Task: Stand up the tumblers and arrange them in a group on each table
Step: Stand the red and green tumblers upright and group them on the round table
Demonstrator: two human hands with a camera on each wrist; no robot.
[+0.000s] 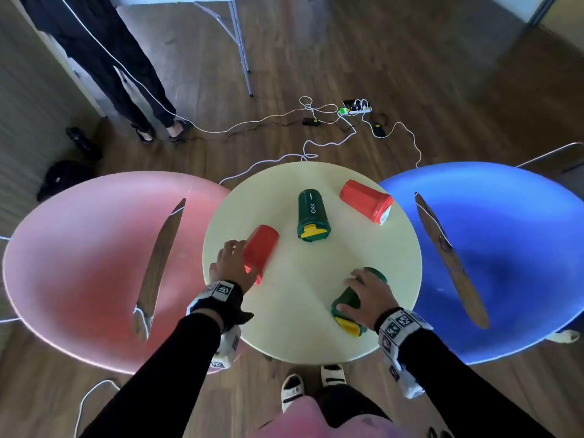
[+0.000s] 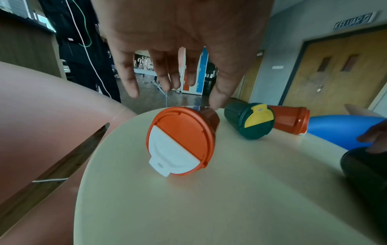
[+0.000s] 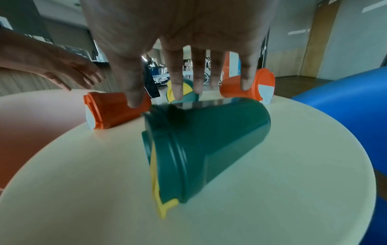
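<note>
Middle of cream tabletop [image 1: 294, 314]: bare between the four lying tumblers; a hand can pass here from the near edge.
Near-left: red tumbler [image 1: 261, 249] on its side, left hand [image 1: 228, 263] spread above it.
Near-right: green tumbler [image 1: 349, 303] on its side, right hand [image 1: 371, 294] over it with fingers extended.
Far centre: second green tumbler [image 1: 313, 214], lying, lid toward the person, apart from the others.
Far-right rim: second red tumbler [image 1: 366, 200], lying near the blue tabletop [image 1: 512, 248].
Gaps: open lanes separate the far pair and the near pair.
Sides: pink tabletop [image 1: 79, 263] and blue tabletop flank the cream one closely.
</note>
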